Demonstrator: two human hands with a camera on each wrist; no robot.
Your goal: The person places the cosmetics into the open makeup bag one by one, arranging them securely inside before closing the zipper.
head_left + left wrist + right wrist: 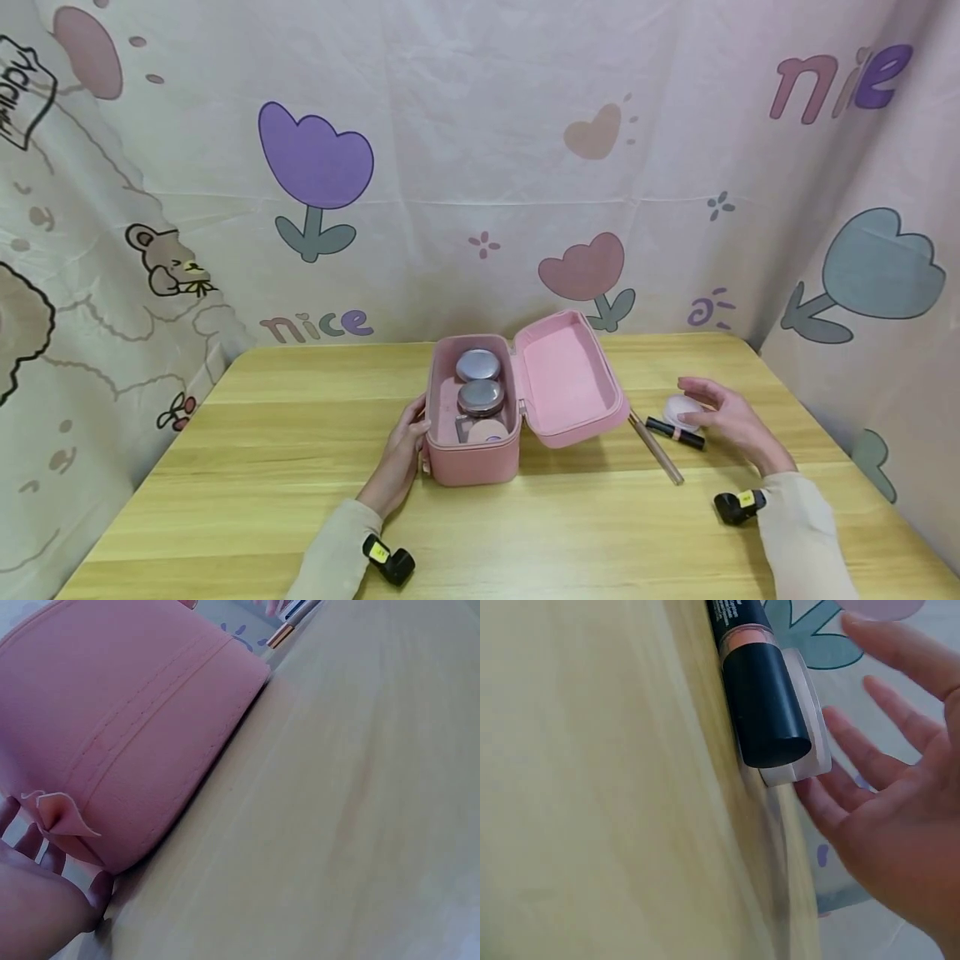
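Note:
A pink cosmetic case [474, 462] stands on the table, its lid [567, 375] swung out to the right. Inside are round silver-topped tins [480, 397] and a pale round item [487, 431]. Against the case's left wall rests my left hand [399, 462]; in the left wrist view its fingertips lie beside a small pink tab [64, 817]. On the right, a round white compact [677, 408] sits behind a black lipstick tube [675, 433]. My right hand [738, 421] has its fingers spread loosely about the compact, fingertips right at its rim [815, 712].
A slim gold-brown makeup tube [657, 450] lies between the lid and the lipstick tube. The wooden table [285, 467] backs onto a printed curtain [450, 125], which also hangs along both sides.

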